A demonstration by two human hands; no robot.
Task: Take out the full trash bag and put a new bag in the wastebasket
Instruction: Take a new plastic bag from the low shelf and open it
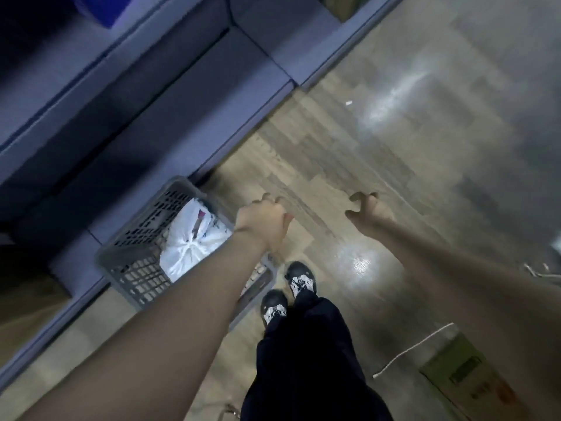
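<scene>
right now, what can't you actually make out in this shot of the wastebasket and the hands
All in the head view:
- Wastebasket: its near corner is hidden by the left forearm.
- White trash bag: tied at the top, so its contents are hidden; its lower part sits behind the basket wall.
- Left hand: motion blur hides whether its curled fingers pinch anything.
- Cardboard box: label too blurred to read.

Wastebasket [136,262]: grey perforated plastic, matt. Trash bag [194,238]: thin white plastic, crinkled. Floor [394,147]: wood-look planks, glossy. Box [467,372]: cardboard, matt.
</scene>
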